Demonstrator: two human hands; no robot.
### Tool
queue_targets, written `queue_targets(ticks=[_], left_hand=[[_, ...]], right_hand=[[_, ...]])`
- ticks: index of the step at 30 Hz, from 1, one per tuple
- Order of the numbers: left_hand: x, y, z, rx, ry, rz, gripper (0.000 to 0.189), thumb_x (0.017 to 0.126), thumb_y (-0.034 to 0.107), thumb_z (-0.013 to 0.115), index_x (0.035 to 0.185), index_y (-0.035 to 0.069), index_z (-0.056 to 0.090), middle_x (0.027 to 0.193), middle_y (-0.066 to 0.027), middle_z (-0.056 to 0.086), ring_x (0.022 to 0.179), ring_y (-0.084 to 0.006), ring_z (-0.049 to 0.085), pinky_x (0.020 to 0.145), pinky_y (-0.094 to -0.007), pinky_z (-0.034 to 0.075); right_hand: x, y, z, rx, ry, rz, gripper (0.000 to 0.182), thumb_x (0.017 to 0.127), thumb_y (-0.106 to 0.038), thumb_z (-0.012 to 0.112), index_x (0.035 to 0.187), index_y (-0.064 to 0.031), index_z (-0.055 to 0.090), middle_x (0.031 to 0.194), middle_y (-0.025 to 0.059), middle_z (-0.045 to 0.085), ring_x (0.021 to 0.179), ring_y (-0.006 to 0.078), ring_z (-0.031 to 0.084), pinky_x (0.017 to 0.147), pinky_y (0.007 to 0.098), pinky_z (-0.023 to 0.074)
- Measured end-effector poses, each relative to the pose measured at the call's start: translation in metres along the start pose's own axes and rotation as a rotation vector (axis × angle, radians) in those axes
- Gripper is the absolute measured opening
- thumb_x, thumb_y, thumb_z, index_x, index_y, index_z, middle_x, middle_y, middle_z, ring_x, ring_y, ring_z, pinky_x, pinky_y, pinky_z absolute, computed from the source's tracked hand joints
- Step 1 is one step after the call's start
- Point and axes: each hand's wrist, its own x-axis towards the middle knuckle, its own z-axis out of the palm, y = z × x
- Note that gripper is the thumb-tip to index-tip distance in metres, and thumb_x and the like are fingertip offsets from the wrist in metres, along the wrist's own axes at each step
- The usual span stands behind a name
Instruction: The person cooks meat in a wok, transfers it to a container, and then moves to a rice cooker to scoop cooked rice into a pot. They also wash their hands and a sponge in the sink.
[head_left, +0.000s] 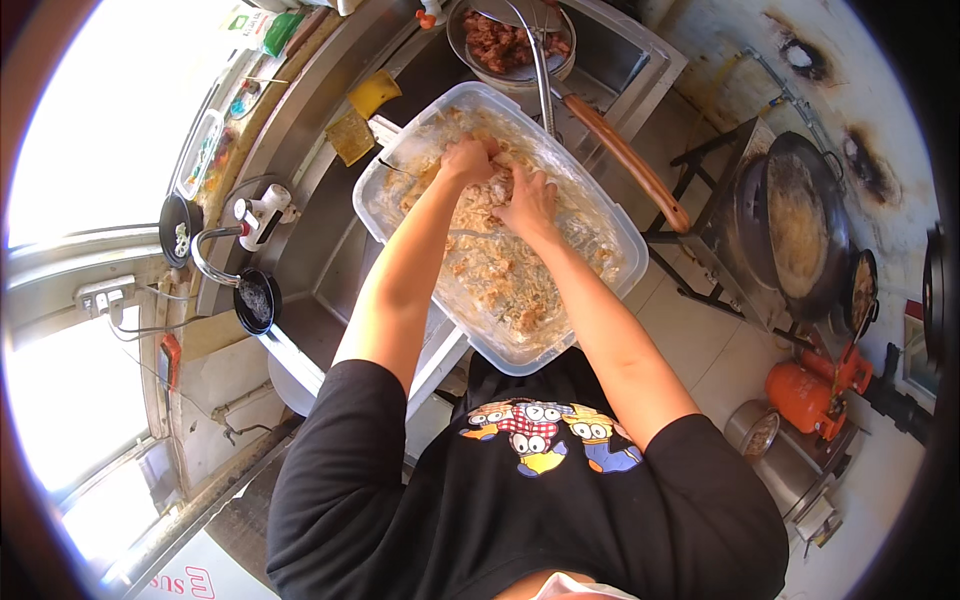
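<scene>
A translucent plastic tub (628, 262) sits tilted in front of me over the sink's edge. Spread inside it is a wet, floury mixture (480, 277) with clumped, batter-coated pieces. My left hand (470, 159) reaches into the upper part of the tub, its fingers bent down and partly hidden in the mix. Beside it, my right hand (532, 202) touches a floury clump (491, 191) with thumb and fingers bent. Whether either hand grips a piece is hard to see.
Behind the tub, a strainer (551, 67) with a wooden handle (630, 161) rests on a bowl of reddish meat pieces (499, 45). Yellow sponges (375, 94) and a faucet (214, 259) are at left. Right stand a large wok (799, 217) and an orange gas cylinder (799, 394).
</scene>
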Motion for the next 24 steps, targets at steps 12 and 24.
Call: queue_targets(ticks=[12,24], left_hand=[[-0.064,0.008,-0.01,-0.355,-0.021,0.121,0.027,0.072,0.011,0.059,0.098,0.007,0.064,0.094,-0.0162,0.066,0.09,-0.0266,0.063,0.079,-0.0374,0.051],[-0.07,0.017,0.011,-0.162,0.23,0.108,0.051,0.069,0.013,0.067,0.117,0.012,0.051,0.116,-0.0194,0.048,0.1,-0.0381,0.056,0.079,-0.0428,0.05]], right_hand=[[0.025,0.008,-0.019,0.032,-0.244,-0.05,0.067,0.069,-0.005,0.069,0.13,-0.0135,0.043,0.131,0.0132,0.041,0.116,0.0315,0.048,0.096,0.0442,0.043],[0.035,0.022,0.0,-0.15,-0.165,-0.29,0.059,0.062,-0.008,0.074,0.116,-0.0093,0.051,0.122,0.0129,0.045,0.106,0.0368,0.052,0.089,0.0438,0.0465]])
